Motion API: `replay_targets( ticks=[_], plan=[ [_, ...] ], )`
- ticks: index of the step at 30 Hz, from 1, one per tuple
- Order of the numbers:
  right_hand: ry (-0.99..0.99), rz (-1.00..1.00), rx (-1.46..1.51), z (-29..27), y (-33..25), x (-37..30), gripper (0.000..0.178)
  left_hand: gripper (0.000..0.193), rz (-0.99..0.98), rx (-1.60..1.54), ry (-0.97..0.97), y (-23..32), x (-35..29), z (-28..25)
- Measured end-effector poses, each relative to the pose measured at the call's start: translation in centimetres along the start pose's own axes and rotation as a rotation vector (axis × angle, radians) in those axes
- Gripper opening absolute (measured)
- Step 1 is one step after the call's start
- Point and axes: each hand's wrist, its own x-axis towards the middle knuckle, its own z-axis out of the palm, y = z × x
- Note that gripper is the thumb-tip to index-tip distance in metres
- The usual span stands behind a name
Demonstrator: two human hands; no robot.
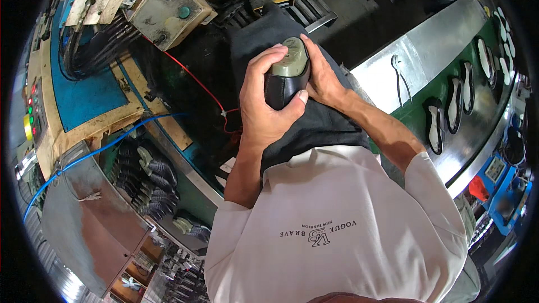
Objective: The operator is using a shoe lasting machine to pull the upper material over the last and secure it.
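Over my lap, both hands hold a black leather shoe upper [277, 91] fitted around an olive-green shoe last [290, 63]. The last's rounded top points up and away from me. My left hand [259, 101] wraps the left side, its fingers over the last's top edge and its thumb on the leather near me. From the right, my right hand [324, 77] presses against the shoe, one finger along the top of the last. The toe end and the underside are hidden.
A machine with a grey control box [168, 11] stands ahead to the left, a red cable hanging below. Lasted shoes [154, 174] crowd a green belt at left. On the right, several shoe pieces [453, 104] and a pair of tweezers-like tools [400, 78] lie by a metal ledge.
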Motion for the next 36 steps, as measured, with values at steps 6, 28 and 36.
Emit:
replay_targets(
  ticks=[6, 28, 36],
  plan=[
    [0.015, 0.025, -0.007, -0.5, 0.5, -0.5, 0.117, 0.066, 0.048, -0.038, -0.011, -0.2, 0.7, 0.7],
    [-0.211, 0.448, 0.716, -5.8, -4.9, 8.3, 0.060, 0.062, -0.487, -0.951, 0.008, -7.6, 3.9, 3.3],
    [-0.068, 0.428, 0.490, -4.0, -4.5, 6.8, 0.059, 0.044, -0.146, -0.444, 0.015, -7.2, 3.4, 4.1]
  ],
)
